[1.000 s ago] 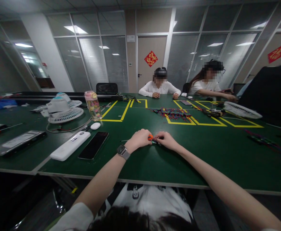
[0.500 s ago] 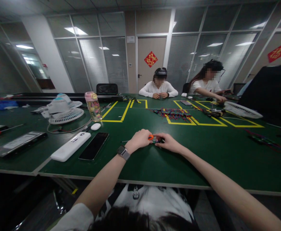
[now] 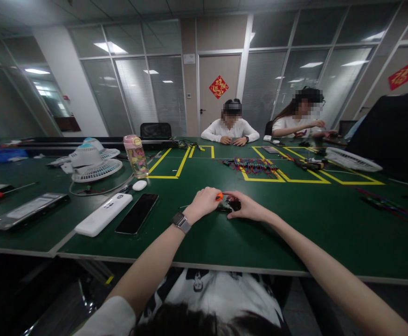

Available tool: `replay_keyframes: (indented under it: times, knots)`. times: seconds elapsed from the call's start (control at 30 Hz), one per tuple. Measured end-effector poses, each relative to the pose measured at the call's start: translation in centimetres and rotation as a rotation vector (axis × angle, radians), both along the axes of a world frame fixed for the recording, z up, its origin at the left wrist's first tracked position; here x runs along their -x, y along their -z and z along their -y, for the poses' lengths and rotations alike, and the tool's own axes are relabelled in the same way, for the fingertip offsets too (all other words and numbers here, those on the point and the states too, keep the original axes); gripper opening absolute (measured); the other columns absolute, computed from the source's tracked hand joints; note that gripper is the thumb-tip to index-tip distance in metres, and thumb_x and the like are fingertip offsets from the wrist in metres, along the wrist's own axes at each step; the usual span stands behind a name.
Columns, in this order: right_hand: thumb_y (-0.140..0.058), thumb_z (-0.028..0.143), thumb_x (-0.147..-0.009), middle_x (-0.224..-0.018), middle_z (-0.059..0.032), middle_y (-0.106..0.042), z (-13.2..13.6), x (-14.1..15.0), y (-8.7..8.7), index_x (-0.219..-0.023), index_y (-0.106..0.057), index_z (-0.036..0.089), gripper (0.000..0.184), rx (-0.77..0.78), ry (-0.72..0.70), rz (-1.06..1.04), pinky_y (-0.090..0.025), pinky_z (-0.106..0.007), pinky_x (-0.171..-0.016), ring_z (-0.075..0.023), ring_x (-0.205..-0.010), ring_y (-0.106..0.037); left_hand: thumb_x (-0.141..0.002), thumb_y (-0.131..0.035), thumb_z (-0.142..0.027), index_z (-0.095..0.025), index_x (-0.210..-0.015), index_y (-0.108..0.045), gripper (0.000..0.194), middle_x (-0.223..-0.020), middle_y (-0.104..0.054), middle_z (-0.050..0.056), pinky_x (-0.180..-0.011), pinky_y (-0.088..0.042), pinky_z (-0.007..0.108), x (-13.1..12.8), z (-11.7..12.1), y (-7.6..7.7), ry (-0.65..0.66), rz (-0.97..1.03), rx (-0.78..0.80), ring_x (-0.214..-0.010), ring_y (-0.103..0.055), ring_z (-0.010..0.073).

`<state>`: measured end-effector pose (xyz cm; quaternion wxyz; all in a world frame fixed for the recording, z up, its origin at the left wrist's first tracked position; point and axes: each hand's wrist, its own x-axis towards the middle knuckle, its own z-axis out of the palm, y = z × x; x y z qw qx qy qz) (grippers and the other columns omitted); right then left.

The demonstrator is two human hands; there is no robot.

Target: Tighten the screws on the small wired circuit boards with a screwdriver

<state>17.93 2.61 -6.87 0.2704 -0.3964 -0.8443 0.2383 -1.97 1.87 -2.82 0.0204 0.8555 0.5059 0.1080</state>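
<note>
My left hand [image 3: 207, 201], with a watch on its wrist, is closed around a screwdriver [image 3: 219, 197]. Its orange handle end sticks out by the thumb, and a thin shaft shows on the hand's other side. Just to the right, my right hand [image 3: 243, 206] curls its fingers and thumb around a small dark part [image 3: 235, 205], partly hidden by the fingers. Between the hands, close to the table top, lies a small board-like piece [image 3: 224, 207], too blurred to make out fully.
On the green table [image 3: 197, 242] to the left are a black phone [image 3: 137, 213], a white power bank [image 3: 104, 214], a bottle [image 3: 135, 157] and a fan [image 3: 97, 169]. Wired circuit boards [image 3: 258, 166] lie heaped ahead. Two people sit across the table.
My right hand's fingers have opened wider and now curve around the dark part. My left hand stays in place with the screwdriver. The person at far right has drawn an arm back.
</note>
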Motion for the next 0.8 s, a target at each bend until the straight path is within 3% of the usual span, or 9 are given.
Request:
replay_keyframes:
  times: [0.17,0.33,0.57,0.8]
  knots:
    - [-0.082,0.040,-0.057,-0.132,-0.0134,-0.046,0.2,-0.3,-0.1,-0.130,-0.049,0.022,0.082,-0.188,0.029,0.061,-0.035,-0.047,-0.102,-0.0307,-0.123,-0.042,-0.087,-0.050,-0.028,-0.021,-0.100,-0.064,0.020,-0.102,-0.066,0.008,-0.080,-0.048,0.027,-0.4,-0.1,0.6,-0.011,-0.015,-0.009,-0.095,-0.063,0.0210]
    - [-0.076,0.043,-0.068,-0.114,-0.0107,-0.061,0.7,0.2,-0.7,-0.111,-0.064,0.021,0.050,-0.340,0.087,0.122,-0.038,-0.044,-0.095,-0.0282,-0.109,-0.051,-0.087,-0.052,-0.032,-0.022,-0.099,-0.066,0.021,-0.103,-0.064,0.008,-0.081,-0.048,0.028,-0.5,-0.6,1.1,-0.022,-0.001,-0.007,-0.097,-0.063,0.0213]
    - [-0.070,0.036,-0.077,-0.098,-0.0080,-0.069,1.1,1.5,-0.7,-0.100,-0.069,0.021,0.028,-0.315,0.115,0.182,-0.039,-0.039,-0.084,-0.0244,-0.095,-0.057,-0.082,-0.059,-0.036,-0.023,-0.093,-0.067,0.019,-0.095,-0.069,0.006,-0.076,-0.048,0.027,-0.4,-1.1,1.3,-0.072,0.055,0.014,-0.093,-0.064,0.0214]
    - [-0.069,0.035,-0.077,-0.097,-0.0084,-0.067,1.0,1.9,-0.8,-0.098,-0.070,0.022,0.025,-0.291,0.159,0.245,-0.037,-0.040,-0.082,-0.0257,-0.096,-0.053,-0.078,-0.063,-0.038,-0.022,-0.090,-0.067,0.020,-0.092,-0.070,0.006,-0.070,-0.048,0.025,-0.5,-1.3,1.4,-0.139,0.109,0.058,-0.086,-0.066,0.0202]
